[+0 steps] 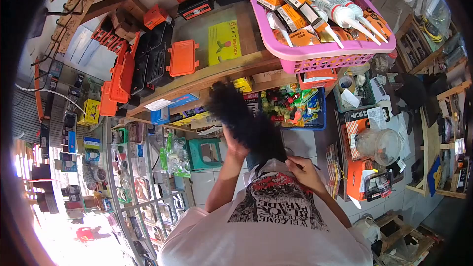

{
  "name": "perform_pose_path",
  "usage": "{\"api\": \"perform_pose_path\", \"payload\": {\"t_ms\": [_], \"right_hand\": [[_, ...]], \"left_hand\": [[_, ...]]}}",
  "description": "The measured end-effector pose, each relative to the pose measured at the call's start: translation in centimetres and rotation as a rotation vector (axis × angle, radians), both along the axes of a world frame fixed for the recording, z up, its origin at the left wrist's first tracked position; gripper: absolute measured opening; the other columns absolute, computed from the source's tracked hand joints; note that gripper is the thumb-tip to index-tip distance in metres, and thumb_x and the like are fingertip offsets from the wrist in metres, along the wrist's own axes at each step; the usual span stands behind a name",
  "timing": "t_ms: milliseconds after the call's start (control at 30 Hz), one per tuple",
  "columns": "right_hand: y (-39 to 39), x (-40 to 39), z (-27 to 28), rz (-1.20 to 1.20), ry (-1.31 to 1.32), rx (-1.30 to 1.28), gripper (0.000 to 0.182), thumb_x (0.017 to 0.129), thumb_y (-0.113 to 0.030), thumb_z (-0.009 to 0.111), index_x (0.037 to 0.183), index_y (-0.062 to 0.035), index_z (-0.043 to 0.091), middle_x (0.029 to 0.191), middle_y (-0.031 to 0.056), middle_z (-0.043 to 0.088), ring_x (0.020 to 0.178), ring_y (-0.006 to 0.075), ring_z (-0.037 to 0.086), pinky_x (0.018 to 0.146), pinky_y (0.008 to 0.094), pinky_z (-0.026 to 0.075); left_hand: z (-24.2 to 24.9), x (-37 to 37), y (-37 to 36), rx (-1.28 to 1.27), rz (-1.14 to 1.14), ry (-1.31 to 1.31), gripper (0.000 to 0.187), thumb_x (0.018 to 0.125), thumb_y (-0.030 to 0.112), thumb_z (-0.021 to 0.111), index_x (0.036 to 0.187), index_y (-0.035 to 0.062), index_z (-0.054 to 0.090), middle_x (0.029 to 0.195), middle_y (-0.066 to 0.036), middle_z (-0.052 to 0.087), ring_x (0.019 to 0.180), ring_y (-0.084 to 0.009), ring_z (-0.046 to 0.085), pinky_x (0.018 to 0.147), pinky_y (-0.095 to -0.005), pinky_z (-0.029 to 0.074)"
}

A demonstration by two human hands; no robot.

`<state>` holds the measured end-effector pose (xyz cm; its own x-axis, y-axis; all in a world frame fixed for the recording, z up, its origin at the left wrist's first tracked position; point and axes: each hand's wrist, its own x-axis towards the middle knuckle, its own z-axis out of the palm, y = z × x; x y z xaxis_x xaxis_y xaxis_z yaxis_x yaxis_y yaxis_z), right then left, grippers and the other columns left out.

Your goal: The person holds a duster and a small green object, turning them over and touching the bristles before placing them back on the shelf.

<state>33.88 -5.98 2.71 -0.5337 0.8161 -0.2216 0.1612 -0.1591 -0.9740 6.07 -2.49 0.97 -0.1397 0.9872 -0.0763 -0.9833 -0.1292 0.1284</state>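
Note:
A dark, fluffy duster (234,106) rises in front of my body toward the wooden shelf edge; its lower part blends into dark clothing. My left hand (235,144) presses against its left side, fingers wrapped behind it and mostly hidden. Close to the hem of the white printed shirt (281,202), my right hand (303,170) is closed, its fingers curled together beside the lower end of the dark shape. Whatever those fingers hold is too small or hidden to name.
A pink basket (330,51) of sealant tubes and boxes overhangs the wooden shelf (197,81). Orange-lidded cases (182,58) line its left. Below are a blue crate (315,123) of colourful packets and a green stool (204,153). A clear tub (378,146) stands right; a glass cabinet (143,192) stands left.

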Motion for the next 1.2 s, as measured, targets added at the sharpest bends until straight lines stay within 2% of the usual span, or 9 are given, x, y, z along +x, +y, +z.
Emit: {"api": "perform_pose_path", "payload": {"t_ms": [100, 200, 300, 600, 800, 900, 1000, 1100, 1200], "right_hand": [[0.1, -0.7, -0.6, -0.042, -0.004, -0.005, 0.038, 0.1, -0.023, 0.066, 0.126, 0.0051, 0.065, 0.097, 0.0153, 0.074, 0.086, 0.0098, 0.063, 0.081, 0.0279, 0.052], [0.6, -0.4, -0.9, -0.041, -0.062, 0.053, 0.038, 0.101, -0.023, 0.065, 0.126, 0.0059, 0.065, 0.102, 0.0173, 0.075, 0.088, 0.0113, 0.064, 0.083, 0.0287, 0.052], [0.6, 0.4, -1.0, -0.005, -0.077, 0.051, 0.038, 0.101, -0.022, 0.065, 0.125, 0.0059, 0.065, 0.104, 0.0178, 0.075, 0.088, 0.0122, 0.065, 0.082, 0.0294, 0.052], [0.4, 2.9, -1.0, 0.093, -0.059, -0.07, 0.034, 0.1, -0.021, 0.066, 0.122, 0.0054, 0.067, 0.098, 0.0136, 0.076, 0.086, 0.0107, 0.062, 0.08, 0.0291, 0.052], [0.8, 1.5, -1.6, 0.052, -0.074, -0.025, 0.035, 0.101, -0.022, 0.065, 0.12, 0.0068, 0.066, 0.095, 0.0142, 0.074, 0.083, 0.0106, 0.062, 0.076, 0.0288, 0.051], [1.3, 0.5, -1.1, -0.008, -0.053, -0.003, 0.035, 0.1, -0.023, 0.066, 0.119, 0.006, 0.066, 0.091, 0.0152, 0.073, 0.08, 0.0119, 0.062, 0.073, 0.0303, 0.051], [1.5, 1.0, -0.9, 0.053, -0.104, 0.092, 0.034, 0.099, -0.023, 0.066, 0.119, 0.004, 0.068, 0.088, 0.0162, 0.072, 0.076, 0.0148, 0.063, 0.071, 0.0316, 0.051], [0.6, 3.3, -1.0, 0.129, -0.168, 0.157, 0.032, 0.098, -0.022, 0.067, 0.119, 0.0022, 0.069, 0.088, 0.0178, 0.072, 0.074, 0.018, 0.066, 0.07, 0.0324, 0.051], [0.2, 4.9, -1.6, 0.141, -0.203, 0.15, 0.031, 0.097, -0.021, 0.067, 0.119, 0.0009, 0.069, 0.091, 0.0211, 0.072, 0.075, 0.0201, 0.069, 0.07, 0.0327, 0.052]], "left_hand": [[2.1, 2.9, -0.5, 0.064, -0.179, 0.129, 0.063, 0.104, 0.056, 0.038, 0.146, 0.0126, 0.052, 0.143, -0.009, 0.059, 0.131, -0.0321, 0.053, 0.118, -0.0473, 0.035], [1.7, 3.2, -0.7, -0.193, -0.167, 0.099, 0.068, 0.101, 0.062, 0.039, 0.145, 0.0115, 0.052, 0.142, -0.012, 0.059, 0.129, -0.0341, 0.054, 0.117, -0.0492, 0.035], [1.9, 2.5, -0.2, -0.225, -0.085, 0.092, 0.068, 0.102, 0.062, 0.039, 0.144, 0.0112, 0.053, 0.14, -0.012, 0.059, 0.126, -0.0327, 0.056, 0.114, -0.0494, 0.039], [3.2, -2.2, 1.0, -0.243, 0.093, 0.408, 0.051, 0.106, 0.046, 0.043, 0.141, 0.0113, 0.055, 0.136, -0.008, 0.062, 0.122, -0.0247, 0.06, 0.108, -0.0401, 0.047], [-2.8, -0.2, -1.8, -0.299, -0.165, 0.38, 0.061, 0.105, 0.054, 0.041, 0.146, 0.0106, 0.051, 0.145, -0.007, 0.057, 0.132, -0.0271, 0.055, 0.115, -0.044, 0.041], [-1.7, 2.9, -1.2, -0.284, -0.091, 0.315, 0.059, 0.105, 0.05, 0.04, 0.148, 0.01, 0.049, 0.143, -0.011, 0.057, 0.133, -0.0308, 0.052, 0.117, -0.0482, 0.036], [0.3, 1.6, -0.3, -0.247, -0.056, 0.186, 0.066, 0.103, 0.057, 0.039, 0.147, 0.0093, 0.049, 0.144, -0.01, 0.056, 0.134, -0.0317, 0.051, 0.118, -0.0494, 0.035], [-4.7, -3.7, 1.1, -0.055, 0.218, 0.184, 0.078, 0.1, 0.068, 0.039, 0.149, 0.0081, 0.046, 0.146, -0.012, 0.054, 0.135, -0.032, 0.049, 0.118, -0.0497, 0.034], [-0.6, -5.3, -0.3, 0.09, -0.007, 0.361, 0.079, 0.099, 0.07, 0.039, 0.146, 0.0078, 0.049, 0.143, -0.013, 0.057, 0.133, -0.0313, 0.052, 0.118, -0.0486, 0.035]]}}
